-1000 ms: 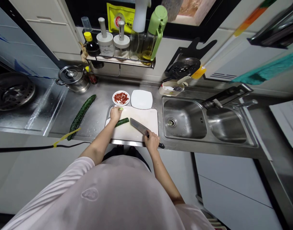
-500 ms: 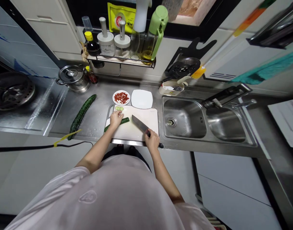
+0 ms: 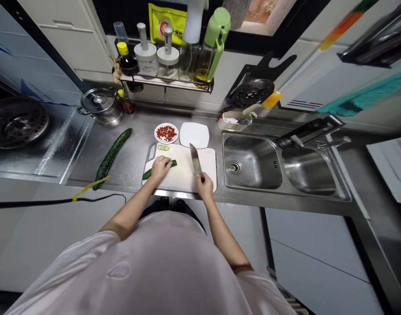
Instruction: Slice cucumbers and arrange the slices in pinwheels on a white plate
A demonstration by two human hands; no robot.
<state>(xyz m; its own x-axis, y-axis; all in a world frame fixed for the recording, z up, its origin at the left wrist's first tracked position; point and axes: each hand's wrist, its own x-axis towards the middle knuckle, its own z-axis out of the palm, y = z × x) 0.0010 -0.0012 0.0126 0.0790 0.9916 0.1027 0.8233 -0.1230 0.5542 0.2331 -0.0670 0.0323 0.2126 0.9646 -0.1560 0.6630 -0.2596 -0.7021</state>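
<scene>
My left hand (image 3: 160,168) is closed over the middle of a cut piece of cucumber (image 3: 148,174), whose two ends show on either side of the fingers. The cucumber lies slanted on a white cutting board (image 3: 184,179). In my right hand (image 3: 205,187) is the handle of a kitchen knife (image 3: 195,160); its blade points away from me, over the board's right half and apart from the cucumber. A few thin cucumber slices (image 3: 163,148) overlap at the board's far left corner.
Behind the board stand a plate of chopped red pieces (image 3: 167,133) and a white square plate (image 3: 194,135). A whole cucumber (image 3: 112,158) lies to the left, near a lidded steel pot (image 3: 100,106). To the right is a double sink (image 3: 253,159).
My left hand has come down from near the slices onto the cucumber piece. My right hand has turned the knife, so its tip now points more straight away from me.
</scene>
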